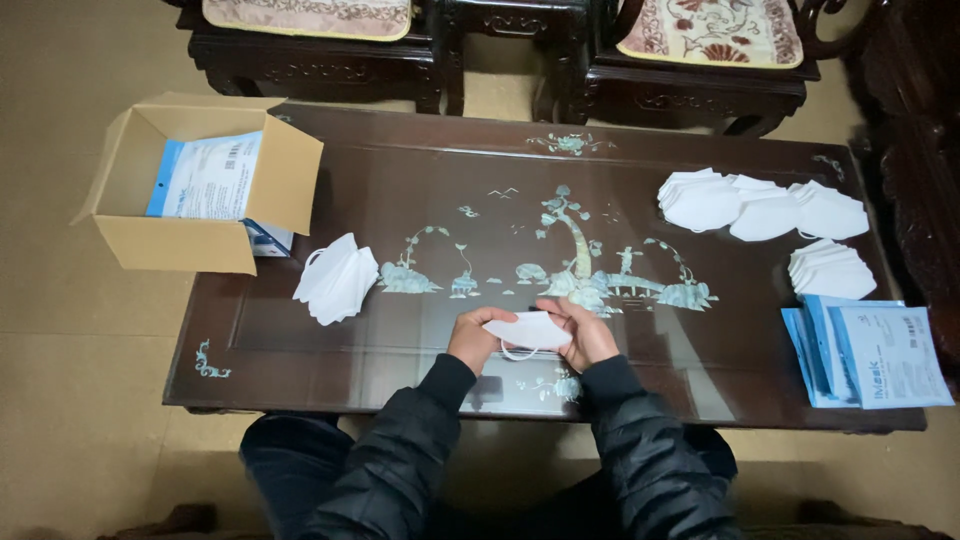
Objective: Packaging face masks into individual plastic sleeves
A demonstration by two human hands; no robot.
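Both hands — left hand [478, 338], right hand [588, 332] — pinch one folded white mask [530, 330] between them, just above the table [400, 180]. I'd judge light fingertip grips at each end keep it flat — no creasing.

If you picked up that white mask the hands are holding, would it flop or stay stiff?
The white mask is probably light and a bit bendy: the left hand and right hand hold it by its ends and it lies flat between them. Its thin loop dangles below, so that part looks floppy. Being flat, it likely won't roll.
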